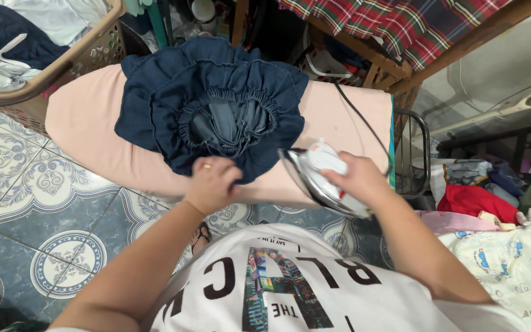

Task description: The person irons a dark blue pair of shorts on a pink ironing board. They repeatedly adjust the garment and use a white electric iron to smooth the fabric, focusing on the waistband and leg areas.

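A dark blue gathered skirt (210,98) with an elastic waist lies spread over a pink-covered ironing board (87,123). My left hand (211,183), a ring on one finger, pinches the skirt's near hem at the board's front edge. My right hand (357,175) grips the handle of a white and silver clothes iron (322,179), which is tilted up on its side at the board's near right edge, just right of the skirt. Its black cord (364,123) runs back across the board.
A woven laundry basket (62,61) with clothes stands at the far left. A wooden frame draped with plaid cloth (401,24) is at the back right. A pile of clothes (493,209) lies at the right. Patterned floor tiles (44,203) spread at the left.
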